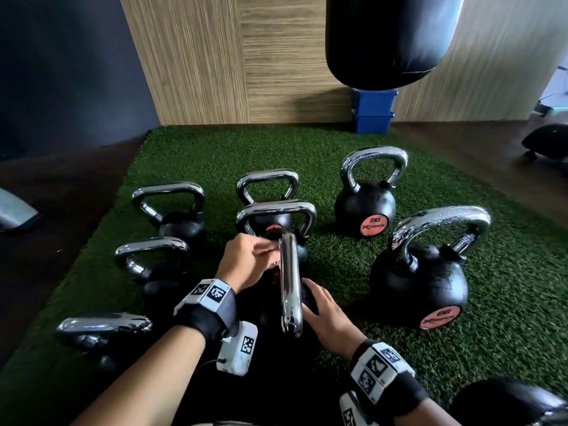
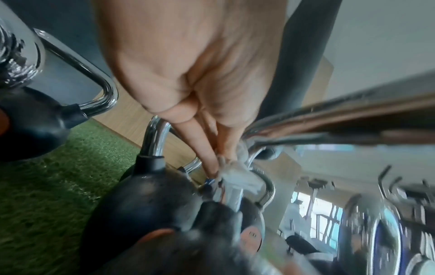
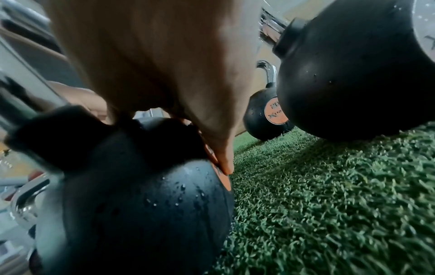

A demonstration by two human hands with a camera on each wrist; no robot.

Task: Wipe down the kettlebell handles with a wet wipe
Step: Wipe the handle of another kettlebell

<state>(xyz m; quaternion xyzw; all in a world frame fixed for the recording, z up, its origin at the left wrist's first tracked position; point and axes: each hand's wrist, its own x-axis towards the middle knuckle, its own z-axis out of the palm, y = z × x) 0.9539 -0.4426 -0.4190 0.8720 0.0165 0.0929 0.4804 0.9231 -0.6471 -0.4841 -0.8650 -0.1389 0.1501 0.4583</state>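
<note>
A black kettlebell stands on the turf right in front of me, its chrome handle (image 1: 290, 284) running end-on toward me. My left hand (image 1: 270, 250) is at the far end of that handle and pinches a crumpled white wet wipe (image 2: 237, 175) against the chrome post where it meets the black body. In the left wrist view the fingertips (image 2: 212, 167) press the wipe to the metal. My right hand (image 1: 310, 302) lies flat on the kettlebell's wet black body (image 3: 146, 204) to the right of the handle, fingers straight, their tips (image 3: 223, 163) on its orange label.
Several more kettlebells surround it on the green turf mat (image 1: 338, 167): one marked 20 (image 1: 365, 207), a large one at the right (image 1: 424, 278) with water drops on its handle, others at the left (image 1: 172, 207). A punching bag (image 1: 390, 41) hangs above blue boxes (image 1: 373, 110).
</note>
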